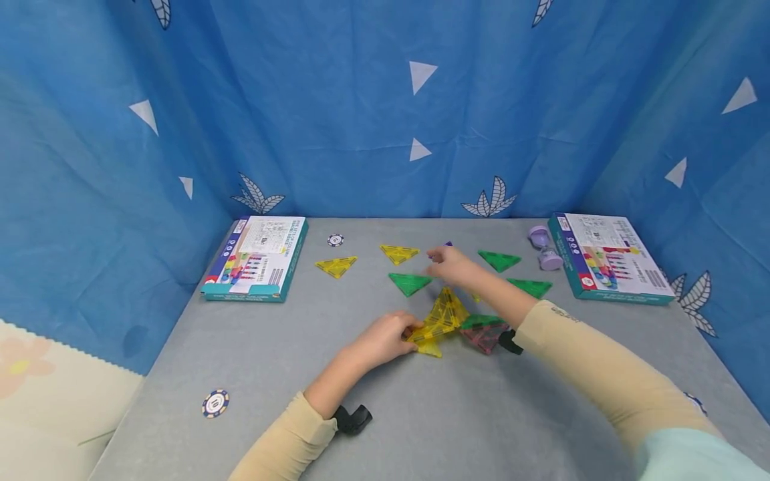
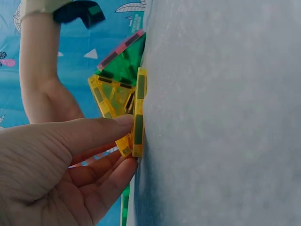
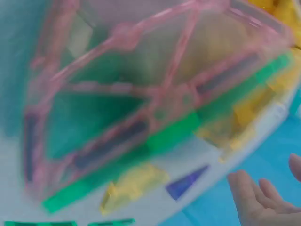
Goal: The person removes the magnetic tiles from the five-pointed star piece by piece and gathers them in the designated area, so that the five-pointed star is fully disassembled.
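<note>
My left hand (image 1: pixel 388 339) pinches a yellow triangular magnetic tile (image 2: pixel 138 127) between thumb and fingers. That tile belongs to a cluster of yellow tiles (image 1: pixel 446 315) propped up on the table. Against the cluster's right side lean a green triangular tile (image 1: pixel 478 321) and a pink one (image 3: pixel 127 40). Reaching over the cluster, my right hand (image 1: pixel 452 265) has loosely bent fingers and holds nothing in the right wrist view. A purple tile (image 3: pixel 186 182) lies near that hand, partly hidden by it in the head view.
Loose yellow tiles (image 1: pixel 337 266) and green tiles (image 1: pixel 410 284) lie around the cluster. Two boxes, left (image 1: pixel 255 260) and right (image 1: pixel 610 257), lie at the back. A purple hourglass (image 1: pixel 545 248) lies beside the right box. Poker chips (image 1: pixel 215 403) dot the grey table (image 1: pixel 289 354).
</note>
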### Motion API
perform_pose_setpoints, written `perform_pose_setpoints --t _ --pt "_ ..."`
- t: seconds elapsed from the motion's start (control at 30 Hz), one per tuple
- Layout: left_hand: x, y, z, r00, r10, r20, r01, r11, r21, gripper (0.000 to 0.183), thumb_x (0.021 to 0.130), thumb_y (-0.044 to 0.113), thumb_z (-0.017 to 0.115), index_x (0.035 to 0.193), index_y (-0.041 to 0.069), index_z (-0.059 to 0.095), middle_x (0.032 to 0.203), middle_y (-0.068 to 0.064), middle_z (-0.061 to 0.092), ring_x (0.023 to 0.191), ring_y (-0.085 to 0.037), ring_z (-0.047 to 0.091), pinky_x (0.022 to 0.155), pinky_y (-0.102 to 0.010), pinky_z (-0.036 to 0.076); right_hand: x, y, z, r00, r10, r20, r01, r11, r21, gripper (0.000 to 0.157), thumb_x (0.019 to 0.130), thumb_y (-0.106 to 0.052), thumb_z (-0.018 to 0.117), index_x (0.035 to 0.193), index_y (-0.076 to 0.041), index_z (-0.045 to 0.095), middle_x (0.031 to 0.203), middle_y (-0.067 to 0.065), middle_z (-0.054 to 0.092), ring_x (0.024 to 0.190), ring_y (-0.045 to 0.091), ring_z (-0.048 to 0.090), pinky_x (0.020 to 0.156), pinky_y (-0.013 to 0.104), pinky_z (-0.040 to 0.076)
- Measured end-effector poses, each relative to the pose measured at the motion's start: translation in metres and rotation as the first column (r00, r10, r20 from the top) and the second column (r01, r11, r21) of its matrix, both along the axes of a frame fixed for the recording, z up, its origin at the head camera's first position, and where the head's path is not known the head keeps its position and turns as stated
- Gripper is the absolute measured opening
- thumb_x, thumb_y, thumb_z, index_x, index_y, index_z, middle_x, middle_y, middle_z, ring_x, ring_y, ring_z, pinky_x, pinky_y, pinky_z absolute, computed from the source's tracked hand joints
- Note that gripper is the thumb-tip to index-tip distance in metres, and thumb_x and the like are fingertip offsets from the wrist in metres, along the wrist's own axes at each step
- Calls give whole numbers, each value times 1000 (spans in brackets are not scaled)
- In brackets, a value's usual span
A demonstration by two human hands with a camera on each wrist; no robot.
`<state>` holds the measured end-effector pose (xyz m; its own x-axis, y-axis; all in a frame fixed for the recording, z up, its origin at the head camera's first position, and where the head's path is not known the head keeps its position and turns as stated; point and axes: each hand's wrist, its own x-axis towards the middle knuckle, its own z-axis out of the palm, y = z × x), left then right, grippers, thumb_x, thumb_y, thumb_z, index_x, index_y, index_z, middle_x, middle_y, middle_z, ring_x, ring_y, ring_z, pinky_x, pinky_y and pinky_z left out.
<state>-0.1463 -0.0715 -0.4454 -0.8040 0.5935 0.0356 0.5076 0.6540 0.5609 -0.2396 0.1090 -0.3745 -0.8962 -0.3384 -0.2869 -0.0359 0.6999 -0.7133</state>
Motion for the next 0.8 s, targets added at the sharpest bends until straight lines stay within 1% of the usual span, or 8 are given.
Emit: perform_pose_setpoints --t 0.13,0.27,0.37,0.47,0.57,0.63,0.73,0.8 --pt "0 1 -1 1000 -1 19 1 1000 5 37 80 14 74 116 6 64 107 -4 64 88 -13 60 75 -21 49 26 28 23 999 10 -45 -16 990 -137 43 97 -17 50 136 -1 43 132 21 49 118 32 49 94 45 44" --pt "1 2 -1 999 23 35 -23 1000 14 37 81 14 73 116 7 64 107 -5 64 86 -12 60 74 -21 49 66 57 33 999 33 34 -20 944 -328 38 96 -21 52 128 0 51 122 19 58 106 31 58 88 44 48" --pt "2 2 0 998 46 30 -46 999 14 37 80 15 74 116 8 65 103 -4 65 82 -11 58 71 -21 48 100 71 21 986 77 148 -7 905 -426 40 96 -21 53 125 6 52 117 22 60 103 34 60 87 44 49" --pt "1 3 1 998 57 21 -57 998 13 36 80 15 74 115 8 66 99 -3 65 78 -9 58 68 -21 48 131 74 -6 959 109 260 26 884 -467 44 95 -18 54 127 11 47 122 24 56 109 35 57 89 42 48" --pt "0 2 1 998 64 20 -64 998 17 36 80 14 75 114 8 66 98 -2 66 78 -9 57 68 -21 48 151 72 -33 923 99 371 109 859 -501 50 94 -14 52 133 14 38 132 28 46 119 36 49 95 42 44" --pt "0 2 1 997 69 21 -70 997 21 35 79 14 75 113 8 67 97 -2 66 78 -9 58 68 -21 48 156 68 -44 890 61 451 214 819 -532 55 94 -13 52 137 14 31 138 28 40 124 35 44 100 42 39" --pt "0 1 -1 996 84 26 -85 996 28 34 79 15 75 111 8 67 95 -2 67 79 -9 59 69 -22 49 155 61 -53 840 22 542 367 713 -597 59 94 -10 50 141 13 22 143 30 29 130 36 37 105 43 32" --pt "0 2 -1 996 90 27 -91 995 34 33 79 16 75 110 9 68 92 -1 67 77 -8 59 67 -22 49 153 57 -55 813 9 583 439 649 -622 60 95 -7 49 142 12 18 145 30 25 131 36 34 107 42 29"
